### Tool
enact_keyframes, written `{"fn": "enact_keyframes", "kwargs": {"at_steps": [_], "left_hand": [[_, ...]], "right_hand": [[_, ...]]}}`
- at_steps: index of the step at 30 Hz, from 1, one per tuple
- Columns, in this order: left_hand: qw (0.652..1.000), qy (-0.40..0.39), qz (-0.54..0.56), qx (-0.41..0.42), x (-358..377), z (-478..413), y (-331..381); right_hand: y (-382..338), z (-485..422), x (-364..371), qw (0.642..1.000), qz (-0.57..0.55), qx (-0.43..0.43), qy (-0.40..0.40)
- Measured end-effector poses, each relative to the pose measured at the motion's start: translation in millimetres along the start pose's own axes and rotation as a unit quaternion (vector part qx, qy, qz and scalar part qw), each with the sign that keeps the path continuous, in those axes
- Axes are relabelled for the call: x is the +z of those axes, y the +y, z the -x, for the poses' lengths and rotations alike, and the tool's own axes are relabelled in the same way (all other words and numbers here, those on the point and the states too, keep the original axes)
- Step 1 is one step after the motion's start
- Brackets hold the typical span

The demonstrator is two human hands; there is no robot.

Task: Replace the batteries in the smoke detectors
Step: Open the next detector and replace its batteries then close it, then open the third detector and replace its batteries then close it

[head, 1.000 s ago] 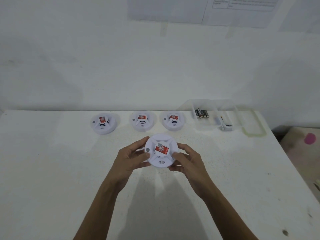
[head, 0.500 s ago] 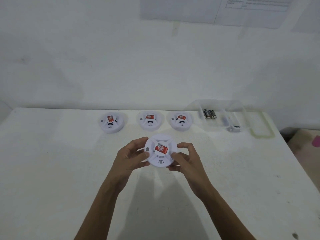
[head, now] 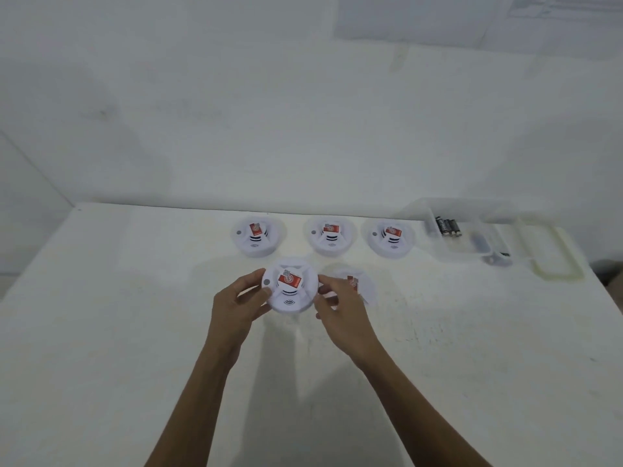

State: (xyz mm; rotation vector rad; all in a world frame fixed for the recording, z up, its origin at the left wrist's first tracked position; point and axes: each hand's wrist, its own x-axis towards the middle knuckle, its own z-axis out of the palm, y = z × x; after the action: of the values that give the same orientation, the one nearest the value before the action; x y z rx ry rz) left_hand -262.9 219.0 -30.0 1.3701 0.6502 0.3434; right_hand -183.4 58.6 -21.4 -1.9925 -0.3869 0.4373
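Note:
A round white smoke detector [head: 290, 291] with a red label faces up just above the table, held between both hands. My left hand [head: 239, 306] grips its left edge with thumb and fingers. On the opposite rim, my right hand [head: 337, 310] grips with curled fingers. Three more white smoke detectors stand in a row behind: left [head: 256, 237], middle [head: 330, 237], right [head: 391, 239]. Dark batteries [head: 446, 226] lie in a clear plastic box [head: 472, 256] at the back right. A faint blurred detector-like shape shows just right of my right hand.
The white table [head: 135, 332] meets a white wall at the back. A pale box lid [head: 558, 262] lies right of the clear box, close to the table's right edge. A small dark item [head: 499, 256] lies in the box's front part.
My hands have carried the held detector leftward along the row, from in front of the middle and right detectors to in front of the left and middle ones. My view has shifted too.

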Motion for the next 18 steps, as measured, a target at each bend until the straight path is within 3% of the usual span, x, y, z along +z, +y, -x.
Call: {"fn": "enact_keyframes", "kwargs": {"at_steps": [7,11,18], "left_hand": [[0.989,0.046,-0.143,0.014,-27,-20,-35],[0.983,0.031,-0.181,0.002,-36,-25,-45],[0.975,0.026,-0.22,0.009,-35,-24,-53]], "right_hand": [[2,-19,37,0.998,0.013,0.024,-0.059],[10,-24,47,0.996,0.039,0.048,-0.066],[17,-21,53,0.997,0.038,0.02,-0.06]]}}
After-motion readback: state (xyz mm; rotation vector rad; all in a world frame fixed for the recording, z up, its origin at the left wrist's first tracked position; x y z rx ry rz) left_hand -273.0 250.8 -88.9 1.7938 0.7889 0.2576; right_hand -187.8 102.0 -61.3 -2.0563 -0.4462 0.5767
